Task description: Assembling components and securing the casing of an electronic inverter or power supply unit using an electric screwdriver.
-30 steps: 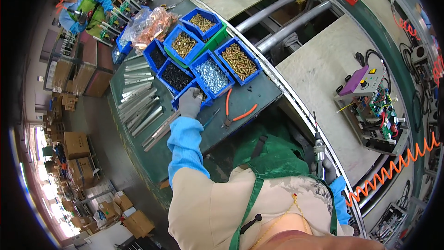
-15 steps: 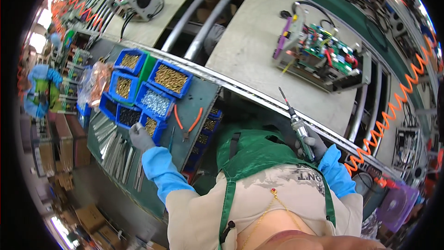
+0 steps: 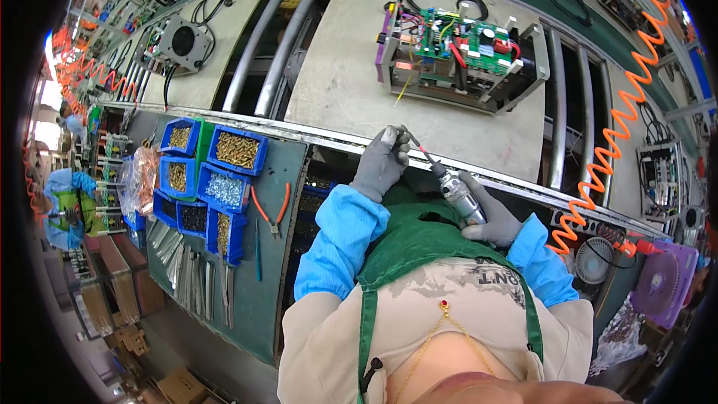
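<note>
My right hand (image 3: pixel 495 215), in a grey glove, is wrapped round a power screwdriver (image 3: pixel 458 193) with a silver and dark body. Its long bit points up and to the left. At the bit's tip my gloved left hand (image 3: pixel 380 164) is closed, thumb and fingers pressed together; whatever they pinch is too small to make out. Beyond both hands, an electronic unit (image 3: pixel 467 49) with a green circuit board in a metal frame sits on a pale work board (image 3: pixel 329 86). A yellow wire hangs from its near side.
Blue bins of brass screws (image 3: pixel 237 150), silver screws (image 3: pixel 224 188) and black parts stand on the left bench. Orange-handled pliers (image 3: pixel 272 213) and metal strips (image 3: pixel 179 258) lie nearby. Steel rollers (image 3: pixel 256 52) flank the board. An orange coiled hose (image 3: pixel 624 112) hangs at right.
My left hand has moved from the small bins across to the bit's tip and closed. The screwdriver has swung leftward in my right hand. The whole view has turned and shifted.
</note>
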A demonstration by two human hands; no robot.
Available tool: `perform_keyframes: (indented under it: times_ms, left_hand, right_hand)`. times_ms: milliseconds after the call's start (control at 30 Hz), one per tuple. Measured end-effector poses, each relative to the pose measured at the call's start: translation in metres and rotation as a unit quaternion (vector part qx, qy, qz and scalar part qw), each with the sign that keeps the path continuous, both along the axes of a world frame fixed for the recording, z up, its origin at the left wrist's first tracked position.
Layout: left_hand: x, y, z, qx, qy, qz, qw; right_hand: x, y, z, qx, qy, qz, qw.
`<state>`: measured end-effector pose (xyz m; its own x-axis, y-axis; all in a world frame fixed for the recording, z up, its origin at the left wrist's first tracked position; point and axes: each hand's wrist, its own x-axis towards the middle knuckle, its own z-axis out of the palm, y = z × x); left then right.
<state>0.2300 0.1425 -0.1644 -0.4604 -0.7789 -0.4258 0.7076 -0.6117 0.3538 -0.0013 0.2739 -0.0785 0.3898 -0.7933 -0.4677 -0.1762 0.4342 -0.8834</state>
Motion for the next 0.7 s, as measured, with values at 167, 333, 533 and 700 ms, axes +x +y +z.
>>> perform_keyframes:
  times_ms: [167,333,533,700]
  left_hand:
    - [-0.018,-0.003,0.012,-0.004,-0.050,0.013,0.999]
    - [-0.025,-0.004,0.009,-0.011,-0.071,0.019,0.997]
    - [-0.020,-0.005,0.015,-0.133,-0.179,-0.006,0.975]
    - [-0.024,0.001,0.021,-0.159,-0.195,-0.038,0.967]
  right_hand:
    - [-0.007,0.009,0.002,-0.027,0.065,0.018,0.997]
    - [-0.013,0.010,0.004,-0.005,0.082,0.020,0.996]
    - [-0.018,0.010,0.004,0.029,0.072,0.031,0.996]
    - [-0.025,0.014,-0.012,0.070,-0.157,-0.021,0.985]
